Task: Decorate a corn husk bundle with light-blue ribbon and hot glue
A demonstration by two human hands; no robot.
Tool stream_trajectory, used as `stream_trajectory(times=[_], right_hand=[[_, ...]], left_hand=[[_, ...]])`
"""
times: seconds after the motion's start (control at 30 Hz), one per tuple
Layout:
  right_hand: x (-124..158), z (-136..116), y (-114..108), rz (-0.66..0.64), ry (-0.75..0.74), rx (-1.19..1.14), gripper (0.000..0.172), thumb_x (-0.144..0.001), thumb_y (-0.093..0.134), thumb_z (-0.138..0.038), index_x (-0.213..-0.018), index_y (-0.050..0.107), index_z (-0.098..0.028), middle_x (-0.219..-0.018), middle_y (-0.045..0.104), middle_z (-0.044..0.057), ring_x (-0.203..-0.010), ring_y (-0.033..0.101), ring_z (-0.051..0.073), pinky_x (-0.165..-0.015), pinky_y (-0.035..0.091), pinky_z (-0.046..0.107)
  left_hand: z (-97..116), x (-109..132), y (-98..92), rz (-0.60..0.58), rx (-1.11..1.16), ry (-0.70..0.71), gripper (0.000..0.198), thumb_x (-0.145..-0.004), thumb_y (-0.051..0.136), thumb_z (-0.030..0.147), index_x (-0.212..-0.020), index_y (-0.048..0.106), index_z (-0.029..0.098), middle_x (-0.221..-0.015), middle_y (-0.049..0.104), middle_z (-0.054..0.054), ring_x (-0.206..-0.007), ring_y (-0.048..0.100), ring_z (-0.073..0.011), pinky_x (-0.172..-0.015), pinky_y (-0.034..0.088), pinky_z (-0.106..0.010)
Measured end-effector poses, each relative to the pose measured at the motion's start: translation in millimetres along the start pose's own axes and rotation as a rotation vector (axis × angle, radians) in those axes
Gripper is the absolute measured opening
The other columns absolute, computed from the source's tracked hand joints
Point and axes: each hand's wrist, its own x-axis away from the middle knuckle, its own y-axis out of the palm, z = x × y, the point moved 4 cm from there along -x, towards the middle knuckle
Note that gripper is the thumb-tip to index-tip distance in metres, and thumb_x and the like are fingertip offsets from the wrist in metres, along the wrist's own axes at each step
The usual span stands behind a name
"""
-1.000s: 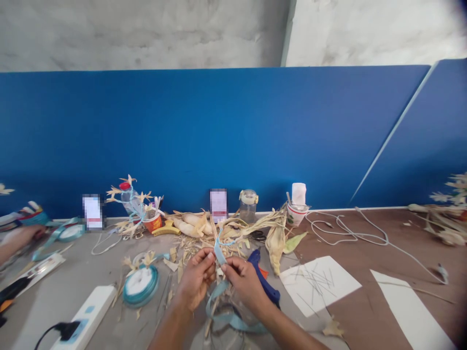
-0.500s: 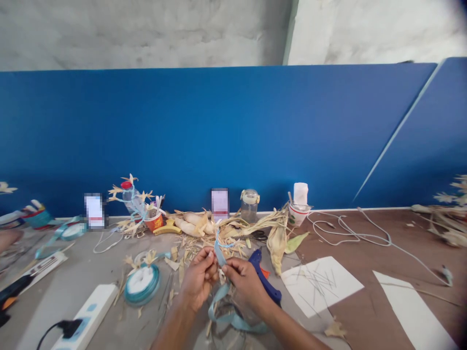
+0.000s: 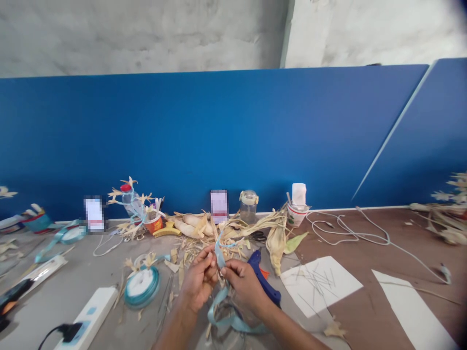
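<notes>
My left hand (image 3: 199, 282) is closed, with thumb and fingertips pinched at the upper part of a thin stem wrapped in light blue ribbon; its tip rises above the fingers. Beside it, my right hand (image 3: 243, 281) pinches the flat light blue ribbon (image 3: 220, 257) between thumb and forefinger. Below the hands the ribbon hangs in a loop and trails right under my right forearm. A blue-handled glue gun (image 3: 264, 279) lies just right of my right hand. Left of my left hand rests a spool of teal ribbon (image 3: 142, 288). Dry corn husks (image 3: 193, 226) lie behind the hands.
A white power strip (image 3: 89, 316) with a black plug lies at front left. White paper (image 3: 321, 284) with several thin wires is on the right. Along the blue partition (image 3: 226, 136) stand a phone (image 3: 219, 206), a clear jar (image 3: 248, 206), a cup (image 3: 297, 214) and a bottle (image 3: 130, 201).
The view has shifted slightly. Both hands keep their pinch on the ribbon and stem, with barely any movement. At the far left, a person's hand has gone out of view.
</notes>
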Motion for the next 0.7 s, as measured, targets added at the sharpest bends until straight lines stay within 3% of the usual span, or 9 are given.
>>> stream_trajectory(times=[0.17,0.23,0.33,0.4,0.57,0.7], right_hand=[[-2,-1,-6,0.019,-0.047,0.073,0.017,-0.072,0.051,-0.022,-0.058,0.058,-0.014,-0.056,0.047,-0.002,-0.054,0.039,0.010,-0.052,0.033,0.021],[-3,-7,-13,0.048,-0.103,0.136,0.012,-0.069,0.054,-0.020,-0.071,0.064,-0.015,-0.069,0.057,0.002,-0.064,0.049,0.014,-0.059,0.039,0.023],[-2,-18,-21,0.074,-0.222,0.132,0.030,-0.065,0.060,-0.018,-0.095,0.065,-0.020,-0.100,0.059,0.006,-0.092,0.054,0.020,-0.079,0.042,0.029],[-2,-23,-22,0.071,-0.250,0.039,0.033,-0.067,0.061,-0.022,-0.100,0.063,-0.022,-0.108,0.058,0.006,-0.101,0.053,0.022,-0.086,0.041,0.031],[-3,-18,-5,0.109,-0.062,-0.150,0.029,-0.070,0.063,-0.033,-0.092,0.063,-0.015,-0.085,0.066,0.008,-0.080,0.060,0.022,-0.071,0.047,0.031],[-6,-12,5,0.193,0.002,-0.296,0.030,-0.066,0.065,-0.030,-0.090,0.060,-0.014,-0.062,0.061,0.000,-0.057,0.057,0.015,-0.055,0.044,0.024]], left_hand=[[0,1,1.9,-0.021,0.035,0.001,0.023,-0.062,0.071,0.018,-0.080,0.058,0.014,-0.046,0.041,0.010,-0.032,0.020,0.0016,-0.034,0.018,-0.012],[-1,1,1.4,-0.015,0.034,-0.003,0.023,-0.062,0.071,0.018,-0.080,0.058,0.014,-0.045,0.039,0.011,-0.032,0.020,0.0014,-0.034,0.018,-0.012],[-1,1,-0.4,0.028,0.020,-0.003,0.027,-0.060,0.071,0.018,-0.083,0.058,0.015,-0.044,0.038,0.011,-0.031,0.020,0.0017,-0.034,0.018,-0.012],[-2,2,-0.7,0.059,-0.001,-0.007,0.029,-0.059,0.072,0.019,-0.084,0.058,0.016,-0.045,0.041,0.011,-0.031,0.021,0.0021,-0.035,0.019,-0.012],[-4,4,3.7,0.086,-0.044,-0.016,0.029,-0.058,0.073,0.023,-0.082,0.058,0.017,-0.044,0.042,0.010,-0.032,0.023,0.0013,-0.036,0.018,-0.012],[-8,5,7.8,0.053,-0.040,-0.028,0.027,-0.059,0.072,0.024,-0.082,0.059,0.017,-0.043,0.039,0.011,-0.031,0.021,0.0009,-0.035,0.019,-0.013]])
